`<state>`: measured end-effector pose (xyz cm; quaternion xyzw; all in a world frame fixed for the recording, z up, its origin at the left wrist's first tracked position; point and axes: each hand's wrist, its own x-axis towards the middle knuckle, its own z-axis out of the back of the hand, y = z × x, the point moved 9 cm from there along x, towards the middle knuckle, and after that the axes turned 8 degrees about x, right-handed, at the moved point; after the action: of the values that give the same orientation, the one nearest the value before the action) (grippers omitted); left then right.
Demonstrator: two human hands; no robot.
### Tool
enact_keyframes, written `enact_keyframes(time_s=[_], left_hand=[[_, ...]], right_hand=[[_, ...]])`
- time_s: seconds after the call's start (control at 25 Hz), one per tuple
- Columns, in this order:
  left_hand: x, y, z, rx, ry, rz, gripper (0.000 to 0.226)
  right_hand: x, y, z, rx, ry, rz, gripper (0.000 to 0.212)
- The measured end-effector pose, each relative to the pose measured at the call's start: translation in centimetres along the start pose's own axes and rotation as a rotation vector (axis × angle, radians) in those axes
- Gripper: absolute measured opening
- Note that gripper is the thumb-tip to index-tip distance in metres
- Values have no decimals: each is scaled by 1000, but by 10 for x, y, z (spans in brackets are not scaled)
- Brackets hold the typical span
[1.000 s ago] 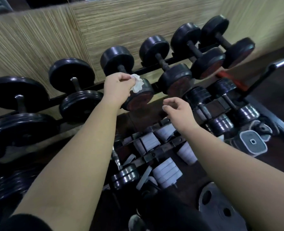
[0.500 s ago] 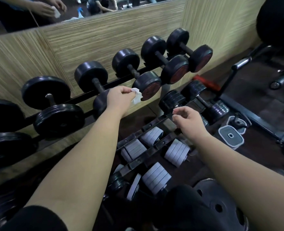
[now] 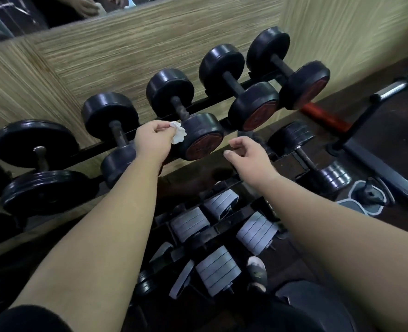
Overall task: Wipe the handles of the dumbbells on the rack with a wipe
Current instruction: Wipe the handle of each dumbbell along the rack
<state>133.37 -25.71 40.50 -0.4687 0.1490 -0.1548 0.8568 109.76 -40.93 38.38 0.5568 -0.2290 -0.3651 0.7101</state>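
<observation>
Beside the dumbbell [image 3: 179,107], left hand [image 3: 153,142] pinches wipe [image 3: 178,136], perhaps touching its rim.

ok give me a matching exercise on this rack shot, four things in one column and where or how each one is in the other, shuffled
1 wipe
2 right hand
3 red bar
4 grey dumbbells

a on the lower tier
b holds nothing, fingers loosely curled
c low down, past the rightmost black dumbbell
d pinched in the left hand

Pairs: 1-d, 2-b, 3-c, 4-a
</observation>
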Motion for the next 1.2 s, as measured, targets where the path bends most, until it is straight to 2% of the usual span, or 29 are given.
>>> enact_keyframes(time_s=[0.12, 0.28, 0.44, 0.64, 0.76, 0.88, 1.04, 1.2], left_hand=[[22, -5, -19, -19, -71, 84, 3], [26, 4, -32, -70, -148, 248, 13], [35, 11, -27, -163, -187, 261, 15], [72, 11, -20, -88, -258, 260, 20], [100, 17, -26, -19, -262, 292, 26], [123, 20, -37, -19, -260, 314, 22], [156, 4, -42, -70, -332, 215, 20], [170, -1, -65, 29, -283, 113, 19]], right_hand=[[53, 7, 5, -111, 87, 67, 35], [110, 12, -11, -141, 164, 138, 51], [141, 23, -64, -200, 250, 210, 56], [151, 21, -92, -350, 123, 272, 52], [151, 21, -92, -355, 54, 335, 51], [150, 19, -91, -336, 5, 358, 52], [151, 20, -92, -342, -28, 376, 51], [151, 19, -91, -353, -47, 354, 48]])
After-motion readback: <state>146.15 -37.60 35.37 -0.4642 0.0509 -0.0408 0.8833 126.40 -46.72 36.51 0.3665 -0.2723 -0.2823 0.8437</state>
